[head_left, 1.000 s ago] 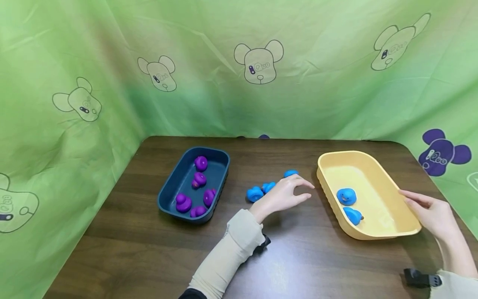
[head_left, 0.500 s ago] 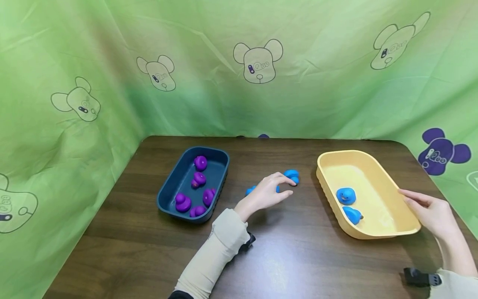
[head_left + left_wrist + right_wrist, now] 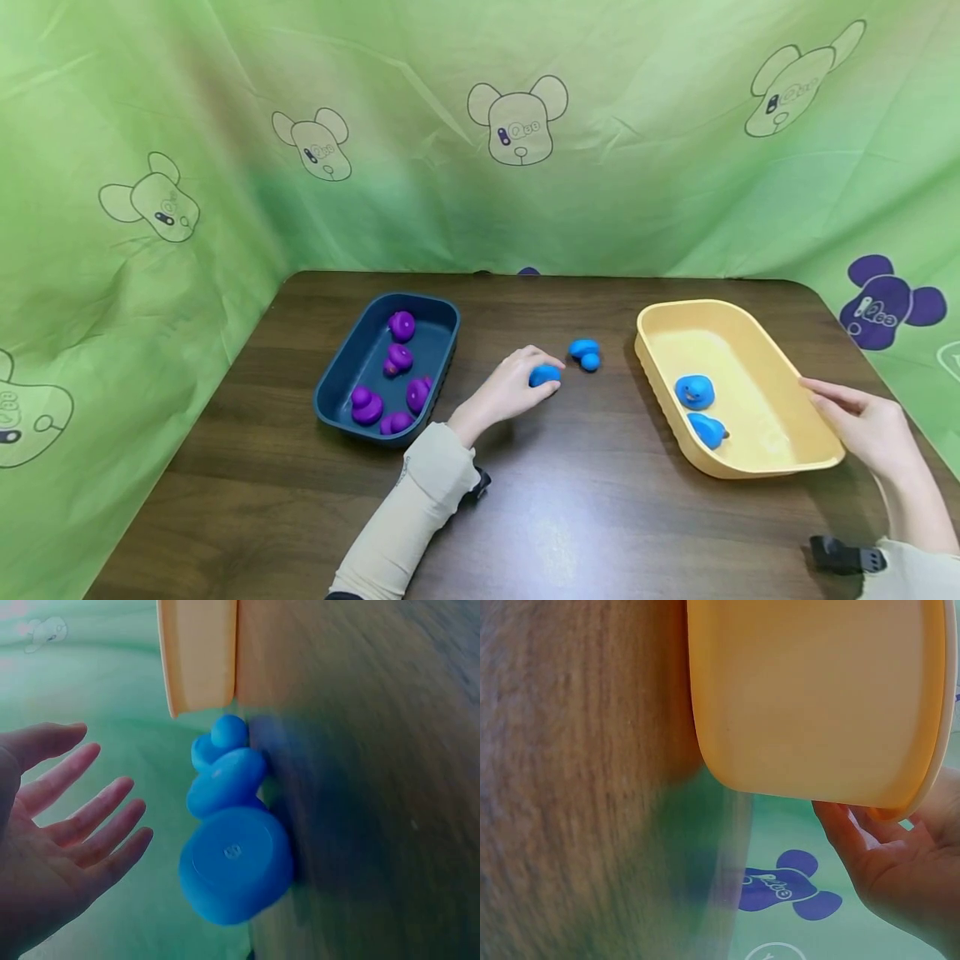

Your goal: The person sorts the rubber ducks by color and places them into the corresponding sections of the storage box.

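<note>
My left hand (image 3: 510, 385) hovers over the blue rubber ducks in the middle of the table, fingers loosely bent. One blue duck (image 3: 544, 376) shows between its thumb and fingers in the head view. The left wrist view shows the fingers spread apart from the nearest duck (image 3: 236, 866), whose flat base faces the camera; a middle duck (image 3: 225, 784) and a far duck (image 3: 229, 732) line up behind. On the right, my right hand (image 3: 873, 429) holds the rim of the yellow tray (image 3: 776, 367). Two blue ducks, one upright (image 3: 695, 392) and one tipped over (image 3: 707, 430), lie in it.
A dark blue tray (image 3: 341, 354) stands left of the left hand and holds several purple ducks (image 3: 367, 406). Behind the brown wooden table (image 3: 247, 500) hangs a green cloth (image 3: 405, 217) with mouse-head prints.
My left hand has drawn back leftward from near the yellow tray to the blue ducks, uncovering the far one and covering the nearest. The right hand and both trays stay in place.
</note>
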The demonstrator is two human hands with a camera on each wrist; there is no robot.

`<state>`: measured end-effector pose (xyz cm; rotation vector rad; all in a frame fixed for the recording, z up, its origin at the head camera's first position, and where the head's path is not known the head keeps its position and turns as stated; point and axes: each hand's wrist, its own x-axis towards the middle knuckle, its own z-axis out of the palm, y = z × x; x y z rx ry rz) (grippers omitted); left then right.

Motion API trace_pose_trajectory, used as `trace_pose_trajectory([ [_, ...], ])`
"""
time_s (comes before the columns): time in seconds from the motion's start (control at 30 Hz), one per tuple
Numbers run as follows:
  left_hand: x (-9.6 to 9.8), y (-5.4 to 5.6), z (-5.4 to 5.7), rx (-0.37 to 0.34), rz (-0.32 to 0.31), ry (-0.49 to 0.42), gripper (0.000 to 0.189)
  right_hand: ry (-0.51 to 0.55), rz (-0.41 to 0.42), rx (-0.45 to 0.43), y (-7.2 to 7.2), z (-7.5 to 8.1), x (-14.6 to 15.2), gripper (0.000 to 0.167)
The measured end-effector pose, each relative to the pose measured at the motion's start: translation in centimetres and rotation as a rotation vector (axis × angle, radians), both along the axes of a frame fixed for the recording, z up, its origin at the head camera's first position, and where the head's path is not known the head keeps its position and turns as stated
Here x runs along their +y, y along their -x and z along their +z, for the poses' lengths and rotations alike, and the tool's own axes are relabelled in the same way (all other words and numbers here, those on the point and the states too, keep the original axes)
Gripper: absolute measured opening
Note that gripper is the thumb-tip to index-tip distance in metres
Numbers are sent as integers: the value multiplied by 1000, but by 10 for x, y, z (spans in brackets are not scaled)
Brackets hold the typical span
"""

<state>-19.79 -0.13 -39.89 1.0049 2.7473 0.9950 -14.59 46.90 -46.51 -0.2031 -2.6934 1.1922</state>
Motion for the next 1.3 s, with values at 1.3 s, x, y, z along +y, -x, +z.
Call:
trace_pose_trajectory([
  [1.3,-28,2,-27,-198,179,-26,35,-3,-2,-8,6,-15,15,37],
])
